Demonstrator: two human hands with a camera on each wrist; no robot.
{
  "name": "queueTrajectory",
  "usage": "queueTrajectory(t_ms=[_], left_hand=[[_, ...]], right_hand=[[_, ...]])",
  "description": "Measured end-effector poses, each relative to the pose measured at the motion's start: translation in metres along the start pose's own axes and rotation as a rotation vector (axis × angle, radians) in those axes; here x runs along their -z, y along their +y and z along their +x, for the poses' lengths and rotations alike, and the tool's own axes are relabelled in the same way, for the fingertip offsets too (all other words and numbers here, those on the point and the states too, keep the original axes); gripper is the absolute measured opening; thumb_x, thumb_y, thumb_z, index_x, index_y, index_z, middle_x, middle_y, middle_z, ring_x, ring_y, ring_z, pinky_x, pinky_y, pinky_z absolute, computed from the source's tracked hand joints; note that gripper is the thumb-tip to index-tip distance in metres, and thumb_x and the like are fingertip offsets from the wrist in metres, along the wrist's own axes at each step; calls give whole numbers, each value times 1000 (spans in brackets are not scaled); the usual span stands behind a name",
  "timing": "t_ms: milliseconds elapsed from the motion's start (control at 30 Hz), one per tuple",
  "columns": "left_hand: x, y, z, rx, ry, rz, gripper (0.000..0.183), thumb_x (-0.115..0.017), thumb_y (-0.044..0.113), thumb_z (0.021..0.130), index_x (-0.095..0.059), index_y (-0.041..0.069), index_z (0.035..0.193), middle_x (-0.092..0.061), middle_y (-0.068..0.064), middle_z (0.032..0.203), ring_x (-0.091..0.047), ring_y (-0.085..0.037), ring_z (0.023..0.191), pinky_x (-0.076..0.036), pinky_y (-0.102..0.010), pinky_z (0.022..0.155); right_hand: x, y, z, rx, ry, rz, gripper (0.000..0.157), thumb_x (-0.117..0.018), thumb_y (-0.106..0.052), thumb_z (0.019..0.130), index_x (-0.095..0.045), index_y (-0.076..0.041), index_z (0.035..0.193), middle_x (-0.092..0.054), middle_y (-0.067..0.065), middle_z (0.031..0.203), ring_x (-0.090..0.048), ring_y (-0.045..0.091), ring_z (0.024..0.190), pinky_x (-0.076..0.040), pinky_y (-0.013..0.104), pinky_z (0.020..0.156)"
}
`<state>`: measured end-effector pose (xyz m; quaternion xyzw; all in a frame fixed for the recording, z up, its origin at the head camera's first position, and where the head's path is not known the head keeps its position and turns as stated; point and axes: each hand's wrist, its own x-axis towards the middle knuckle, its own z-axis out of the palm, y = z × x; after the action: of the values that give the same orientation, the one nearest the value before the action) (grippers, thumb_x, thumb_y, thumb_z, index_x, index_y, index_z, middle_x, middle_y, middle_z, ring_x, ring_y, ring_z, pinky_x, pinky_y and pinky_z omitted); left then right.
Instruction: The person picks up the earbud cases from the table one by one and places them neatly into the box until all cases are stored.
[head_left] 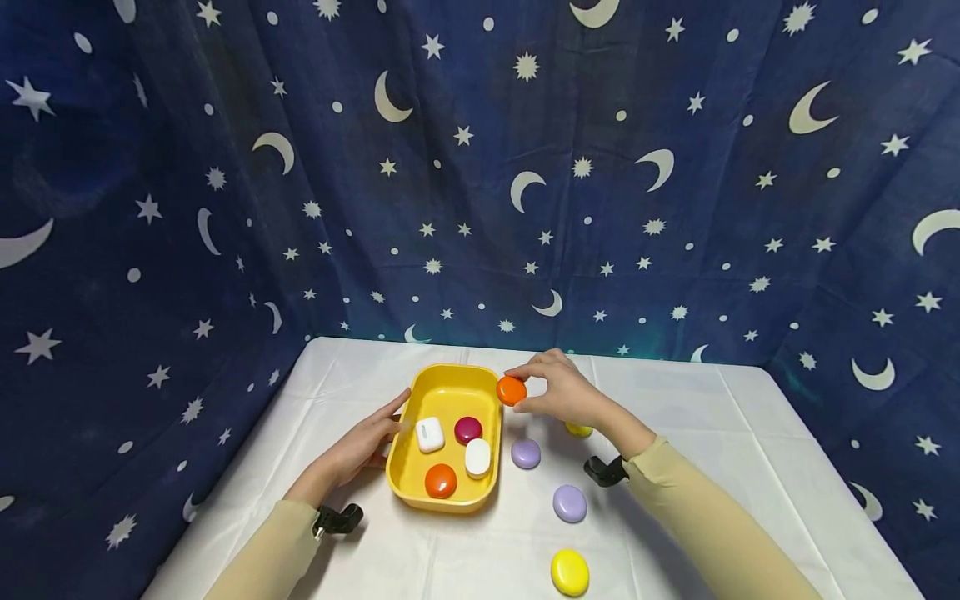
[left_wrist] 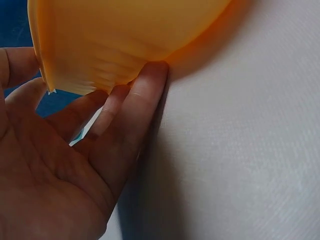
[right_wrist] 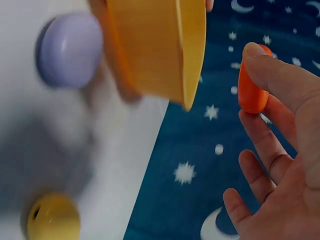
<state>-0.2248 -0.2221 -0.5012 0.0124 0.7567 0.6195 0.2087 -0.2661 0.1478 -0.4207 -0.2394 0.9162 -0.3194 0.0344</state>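
My right hand [head_left: 562,390] pinches a glossy orange disc [right_wrist: 253,82] between thumb and fingertips, above the right rim of a yellow tray [head_left: 450,506]. In the right wrist view the disc stands edge-on while the other fingers are spread. At the tray's left side is my left hand [head_left: 367,442], its fingertips touching the outer wall in the left wrist view. Inside the tray lie a white rounded-square piece [head_left: 430,434], a crimson disc [head_left: 468,430], a white oval piece [head_left: 477,458] and another orange disc [head_left: 440,481].
Right of the tray, two lilac discs [head_left: 526,453] and a yellow disc [head_left: 570,572] lie on the white tablecloth [head_left: 360,567]. A second yellow piece [head_left: 579,430] is partly hidden under my right wrist. A dark blue star-and-moon curtain [head_left: 480,208] stands behind the table.
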Motion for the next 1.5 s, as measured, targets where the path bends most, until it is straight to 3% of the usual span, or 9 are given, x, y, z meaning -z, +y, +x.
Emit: queueTrajectory(t_ms=[400,633,900,1067,1200,1500], left_hand=[[-1,2,-1,-13,16,31,65,-50,25,102,-29,35,163,-44,-20,152,-63,-27,106,-59,-41,85],[-2,3,-4,-16,-10,22,66,-50,25,102,-27,34,163,-50,-20,135,-61,-26,99,-59,-38,80],[0,2,-3,-15,-19,11,67,-50,24,102,-26,36,163,-52,-18,128,-61,-26,98,-59,-38,79],[0,1,0,-12,-13,13,67,-50,25,102,-27,36,163,-51,-18,127,-61,-26,97,-60,-38,79],[-1,1,1,-3,-5,4,65,-49,24,102,-28,39,162,-53,-17,129,-62,-26,97,-60,-39,80],[0,0,2,-1,-9,4,67,-49,22,102,-26,36,163,-55,-17,123,-61,-25,97,-60,-38,79]], right_hand=[[-38,-37,22,158,-116,-138,50,-88,-37,78,-76,-23,124,-65,-12,105,-45,18,114,-37,42,99],[-57,-46,29,160,-186,-166,48,-87,-36,80,-75,-25,125,-62,-14,104,-44,16,111,-35,42,100],[-72,-49,33,169,-238,-237,49,-84,-40,81,-73,-28,127,-64,-13,110,-44,17,116,-33,43,104],[-77,-51,32,182,-261,-274,51,-85,-40,80,-73,-29,128,-65,-12,115,-44,16,113,-34,40,100],[-76,-51,31,171,-273,-256,59,-85,-41,80,-68,-29,136,-65,-8,124,-44,19,119,-34,44,104],[-67,-44,31,153,-225,-215,61,-85,-40,81,-67,-26,138,-63,-2,131,-41,26,130,-32,50,109]])
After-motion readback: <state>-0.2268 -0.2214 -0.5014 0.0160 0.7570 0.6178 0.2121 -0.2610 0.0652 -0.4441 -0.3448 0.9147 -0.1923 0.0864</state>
